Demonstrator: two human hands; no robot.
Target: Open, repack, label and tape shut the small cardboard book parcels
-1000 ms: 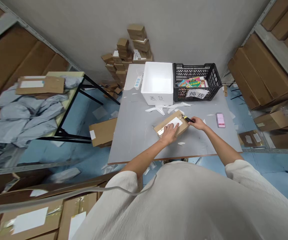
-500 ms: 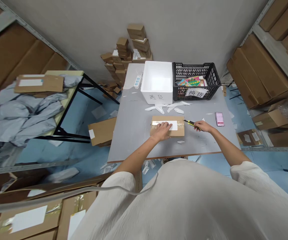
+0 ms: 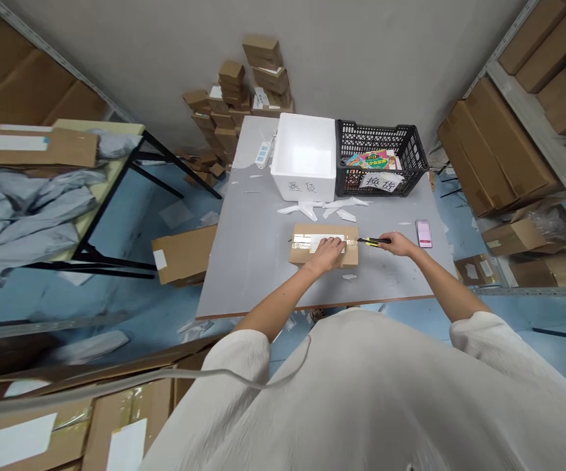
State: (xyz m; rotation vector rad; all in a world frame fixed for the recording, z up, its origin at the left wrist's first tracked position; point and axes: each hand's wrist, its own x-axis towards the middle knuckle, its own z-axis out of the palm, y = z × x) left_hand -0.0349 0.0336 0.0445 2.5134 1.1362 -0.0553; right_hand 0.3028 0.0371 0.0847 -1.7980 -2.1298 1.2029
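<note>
A small brown cardboard box (image 3: pixel 301 254) lies on the grey table (image 3: pixel 250 261) in front of me, with clear tape and a white label (image 3: pixel 317 241) on its top. Spread over the label and the right part of the lid, my left hand (image 3: pixel 328 254) lies flat on the box. My right hand (image 3: pixel 397 244) is closed round a black and yellow utility knife (image 3: pixel 371 242). The knife's tip is at the box's right edge, by the tape; whether it cuts in, I cannot tell.
Behind the box stand a white foam bin (image 3: pixel 307 186) and a black crate (image 3: pixel 385 190) with colourful booklets. Paper scraps (image 3: pixel 307 209) lie in front of them. A phone (image 3: pixel 423 233) is at the right, a power strip (image 3: pixel 263 155) at the back left. Boxes (image 3: pixel 228 118) are stacked behind the table.
My left hand has slid right along the box top. The knife has levelled out, its tip staying close to the box's right edge. The whole view has shifted slightly.
</note>
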